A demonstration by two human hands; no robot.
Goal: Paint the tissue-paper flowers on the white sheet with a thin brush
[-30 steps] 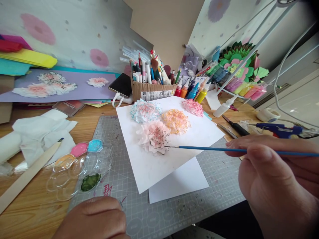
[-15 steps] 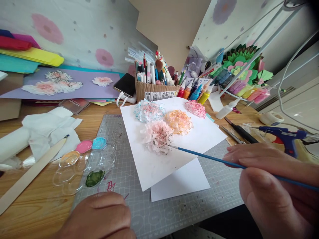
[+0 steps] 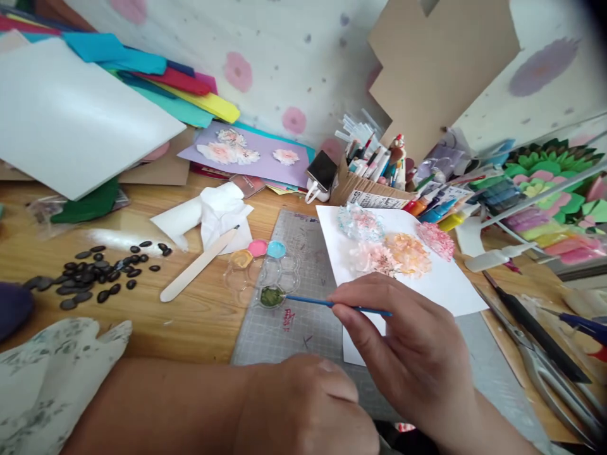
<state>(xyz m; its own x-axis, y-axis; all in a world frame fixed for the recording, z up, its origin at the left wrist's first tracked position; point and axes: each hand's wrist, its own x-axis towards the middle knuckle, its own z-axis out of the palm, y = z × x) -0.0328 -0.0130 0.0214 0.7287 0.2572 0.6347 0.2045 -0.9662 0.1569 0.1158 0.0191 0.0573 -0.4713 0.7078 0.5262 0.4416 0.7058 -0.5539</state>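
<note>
My right hand (image 3: 408, 354) pinches a thin blue paintbrush (image 3: 308, 300), its tip in the dark green paint (image 3: 272, 296) of a clear plastic palette (image 3: 237, 278). Other wells of the palette hold pink, light blue and orange-yellow paint. My left hand (image 3: 317, 404) is curled closed at the mat's near edge, with nothing showing in it. To the right of the palette, several ruffled paper flowers lie on white paper (image 3: 446, 294): a blue-edged one (image 3: 359, 222), an orange one (image 3: 408, 254), a pink one (image 3: 435, 240) and a pale pink one (image 3: 374, 258), partly behind my right hand.
Beneath lies a grey cutting mat (image 3: 303, 246). Black pebble-like pieces (image 3: 95, 268), a wooden stick (image 3: 199, 265) and crumpled white tissue (image 3: 222, 212) are at left. Scissors (image 3: 535, 360) lie at right. A cardboard box of pens (image 3: 370, 189) and paint bottles (image 3: 439, 208) stand behind.
My right hand has carried the paintbrush left, from the pale pink flower to the green paint. The view has swung left, bringing the black pieces into sight. My left hand stays closed.
</note>
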